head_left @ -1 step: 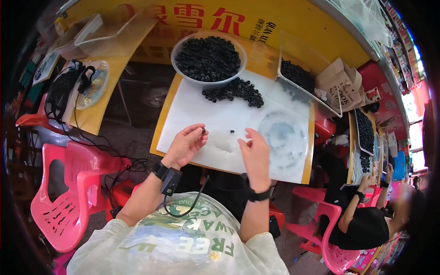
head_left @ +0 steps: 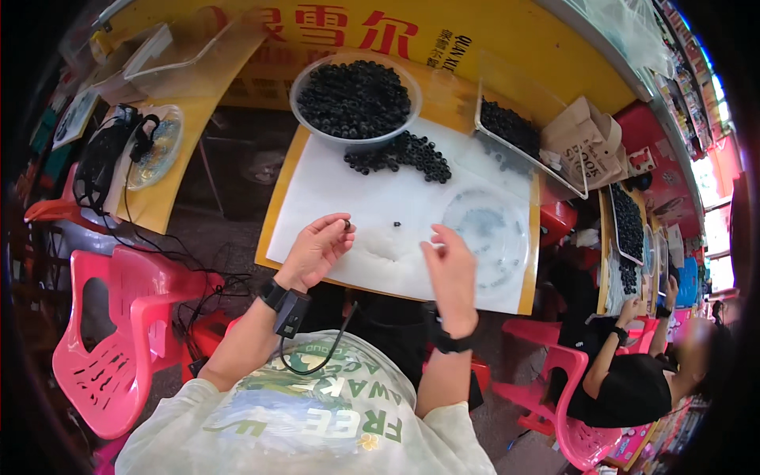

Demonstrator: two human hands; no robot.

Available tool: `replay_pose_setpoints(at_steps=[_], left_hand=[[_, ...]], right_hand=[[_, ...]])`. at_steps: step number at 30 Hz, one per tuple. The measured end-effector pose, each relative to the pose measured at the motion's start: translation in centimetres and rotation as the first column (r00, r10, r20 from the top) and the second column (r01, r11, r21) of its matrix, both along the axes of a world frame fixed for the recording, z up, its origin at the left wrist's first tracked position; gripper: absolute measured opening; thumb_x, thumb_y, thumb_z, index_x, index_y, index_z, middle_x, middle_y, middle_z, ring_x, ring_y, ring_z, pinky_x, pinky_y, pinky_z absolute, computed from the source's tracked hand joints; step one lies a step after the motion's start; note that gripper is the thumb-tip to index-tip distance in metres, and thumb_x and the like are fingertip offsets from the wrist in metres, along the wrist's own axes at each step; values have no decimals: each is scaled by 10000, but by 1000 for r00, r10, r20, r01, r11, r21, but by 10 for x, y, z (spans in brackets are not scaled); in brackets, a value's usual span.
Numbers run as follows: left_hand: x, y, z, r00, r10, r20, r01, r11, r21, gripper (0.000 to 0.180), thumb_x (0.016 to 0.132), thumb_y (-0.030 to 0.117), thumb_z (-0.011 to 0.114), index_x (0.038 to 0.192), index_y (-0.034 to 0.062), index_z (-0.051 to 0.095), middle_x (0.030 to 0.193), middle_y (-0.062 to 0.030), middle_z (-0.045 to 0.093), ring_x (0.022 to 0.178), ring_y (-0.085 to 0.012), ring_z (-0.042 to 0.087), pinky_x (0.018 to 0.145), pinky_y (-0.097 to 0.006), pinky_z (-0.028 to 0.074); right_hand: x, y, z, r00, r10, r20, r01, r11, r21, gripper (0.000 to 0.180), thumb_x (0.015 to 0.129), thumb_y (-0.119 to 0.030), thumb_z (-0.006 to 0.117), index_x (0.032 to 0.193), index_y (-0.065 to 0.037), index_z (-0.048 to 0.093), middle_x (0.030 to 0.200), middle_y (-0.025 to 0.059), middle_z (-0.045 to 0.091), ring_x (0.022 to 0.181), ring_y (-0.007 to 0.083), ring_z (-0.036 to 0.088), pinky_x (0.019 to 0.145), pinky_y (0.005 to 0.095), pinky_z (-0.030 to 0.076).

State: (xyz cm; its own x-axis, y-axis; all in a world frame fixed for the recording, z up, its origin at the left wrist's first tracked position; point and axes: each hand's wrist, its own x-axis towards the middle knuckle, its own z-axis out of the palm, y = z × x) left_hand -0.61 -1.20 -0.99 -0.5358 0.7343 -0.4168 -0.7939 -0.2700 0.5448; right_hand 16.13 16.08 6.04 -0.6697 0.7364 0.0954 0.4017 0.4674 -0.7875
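Note:
My left hand [head_left: 319,249] hovers over the near left part of the white tabletop [head_left: 317,184], its thumb and index finger pinching a small dark ring-shaped bead [head_left: 347,225]. Another tiny black piece [head_left: 397,224] lies by itself on the white surface between my hands. To its right is my right hand [head_left: 453,273], fingers bent, with a gap between thumb and index finger and nothing seen in it. Beyond both hands, a loose pile of black ring-shaped beads [head_left: 419,158] spreads in front of a round clear bowl [head_left: 298,111] heaped with the same beads.
A round clear lid-like disc [head_left: 484,237] lies on the table's right side. Behind it stand a clear tray [head_left: 571,188] of black beads and a brown paper bag [head_left: 586,142]. Pink chairs [head_left: 107,364] flank me. At right a person [head_left: 633,388] works at another table.
My right hand has shifted slightly to the right, away from the lone black piece. My left hand keeps its pinch on the bead. The whole view has moved a little.

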Motion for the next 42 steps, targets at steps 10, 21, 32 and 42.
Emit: replay_pose_setpoints(at_steps=[10, 21, 32, 42], left_hand=[[6, 6, 3, 996, -73, -52, 70, 996, -54, 244, 984, 117, 580, 1198, -1, 590, 1004, -80, 652, 856, -127, 633, 800, -255, 556], [17, 3, 24, 982, -186, 10, 186, 982, 6, 248, 978, 124, 594, 1191, -3, 595, 998, -74, 663, 860, -124, 646, 802, -249, 567], [25, 13, 37, 959, -276, 62, 274, 961, 32, 232, 979, 121, 591, 1176, -1, 600, 1007, -87, 664, 847, -120, 654, 785, -231, 582], [31, 12, 36, 940, -314, 133, 300, 946, 120, 250, 956, 78, 615, 1188, -11, 592, 1059, -113, 667, 896, -143, 678, 802, -237, 592]], right_hand=[[114, 111, -20, 947, -90, 307, -89, 848, 523, 126, 786, -56, 718, 909, -30, 717, 897, 132, 625, 835, 323, 632, 738, 398, 507], [99, 99, -25, 972, -177, 154, 109, 923, 370, 131, 810, -65, 679, 926, -15, 710, 874, 128, 663, 726, 269, 638, 681, 369, 505], [100, 105, -33, 944, -327, -47, 328, 945, 16, 135, 854, -71, 681, 949, 23, 704, 745, 12, 652, 643, 78, 562, 608, 236, 458], [72, 56, -5, 815, -321, -483, -151, 687, -711, 178, 900, 6, 644, 1072, 51, 640, 975, 128, 688, 681, 75, 512, 617, 210, 422]])
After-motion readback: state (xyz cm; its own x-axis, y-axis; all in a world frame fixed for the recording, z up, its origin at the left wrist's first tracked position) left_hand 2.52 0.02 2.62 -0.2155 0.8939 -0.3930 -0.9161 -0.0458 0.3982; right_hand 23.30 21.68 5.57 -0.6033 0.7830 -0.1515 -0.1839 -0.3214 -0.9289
